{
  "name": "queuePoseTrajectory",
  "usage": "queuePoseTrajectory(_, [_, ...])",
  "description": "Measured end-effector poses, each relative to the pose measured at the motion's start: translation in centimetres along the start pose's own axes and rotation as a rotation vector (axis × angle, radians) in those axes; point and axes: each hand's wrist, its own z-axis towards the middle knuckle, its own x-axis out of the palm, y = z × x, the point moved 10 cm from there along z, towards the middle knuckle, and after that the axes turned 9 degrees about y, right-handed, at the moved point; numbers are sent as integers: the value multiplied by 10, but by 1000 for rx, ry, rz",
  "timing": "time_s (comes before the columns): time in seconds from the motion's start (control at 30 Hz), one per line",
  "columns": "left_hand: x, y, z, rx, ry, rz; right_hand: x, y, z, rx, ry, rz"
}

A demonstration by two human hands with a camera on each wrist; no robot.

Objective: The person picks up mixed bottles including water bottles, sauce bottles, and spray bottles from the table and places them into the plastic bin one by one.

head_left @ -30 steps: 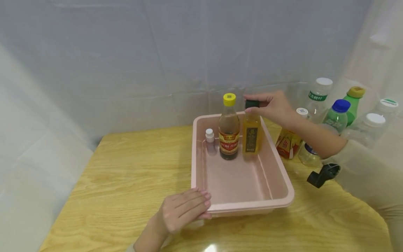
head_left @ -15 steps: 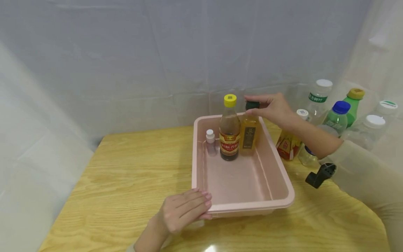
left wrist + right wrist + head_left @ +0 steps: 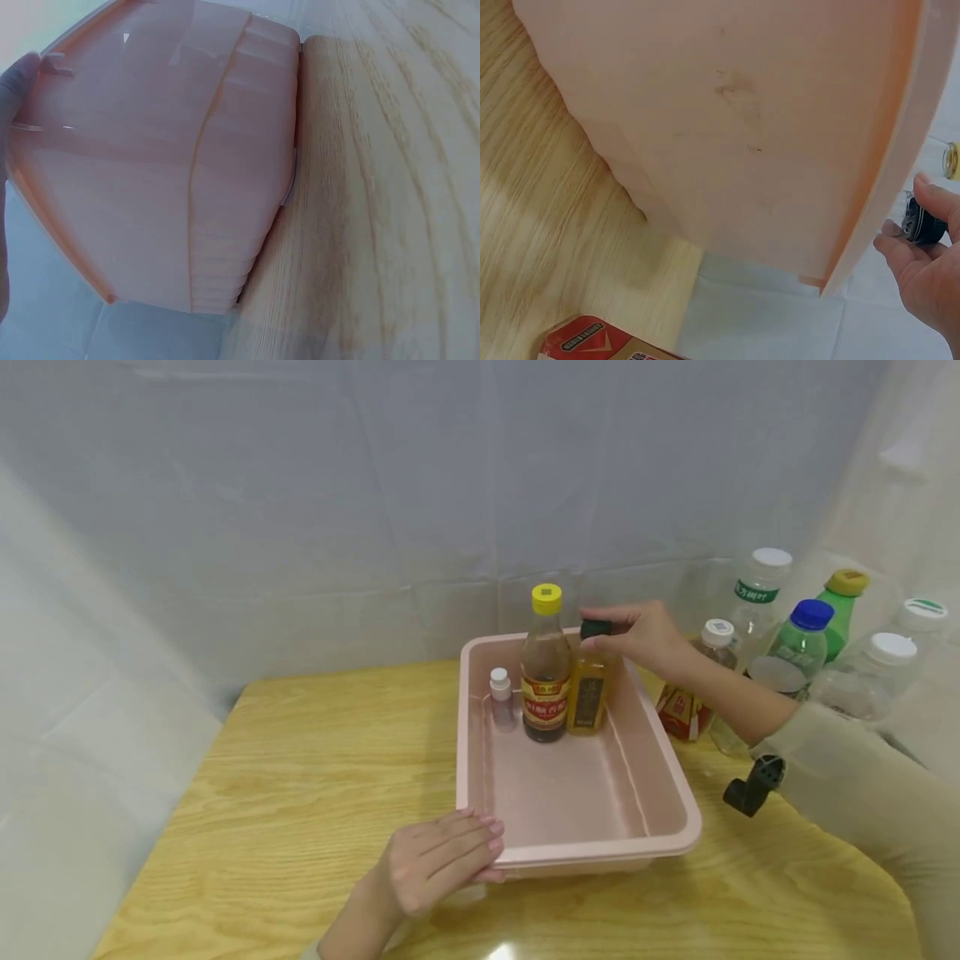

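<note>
My right hand [image 3: 647,639] pinches the dark cap of a yellow oil bottle [image 3: 588,700] between thumb and fingers. Inside the pink plastic basin [image 3: 675,793], this bottle stands almost upright, close against the right side of a vinegar bottle [image 3: 546,693] with a yellow cap. To the vinegar's left is a small white-capped bottle [image 3: 502,700]. Over the basin's near left corner lie the fingers of my left hand [image 3: 438,860], its thumb under the rim; the left wrist view shows the thumb [image 3: 20,79] against the outer wall. The right wrist view shows the dark cap [image 3: 922,223] in my fingers.
Right of the basin stand several bottles: a red-labelled one [image 3: 686,702], a blue-capped one [image 3: 802,639], a green one [image 3: 842,610] and clear ones with white caps [image 3: 761,585]. The wooden table [image 3: 322,760] ends at a pale cloth backdrop [image 3: 337,527].
The right hand has brought the oil bottle left and downward, so it now stands beside the vinegar bottle. My left hand has kept its place on the basin's corner.
</note>
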Motion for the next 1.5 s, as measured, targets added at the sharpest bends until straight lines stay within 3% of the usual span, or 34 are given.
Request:
queuePoseTrajectory(0.47, [0, 1, 0, -29, 13, -16, 7, 4, 3, -43, 31, -50])
queuePoseTrajectory(0.73, [0, 2, -1, -33, 13, -16, 7, 3, 3, -23, 50, -83])
queuePoseTrajectory(0.93, [-1, 1, -1, -25, -2, -12, 0, 7, -3, -35, -4, -62])
queuePoseTrajectory(1.2, [0, 2, -2, -35, 5, -20, -10, 11, -15, -30, -10, 14])
queuePoseTrajectory(1.5, [1, 3, -2, -39, 11, -16, -31, 18, -36, -38, -75, -133])
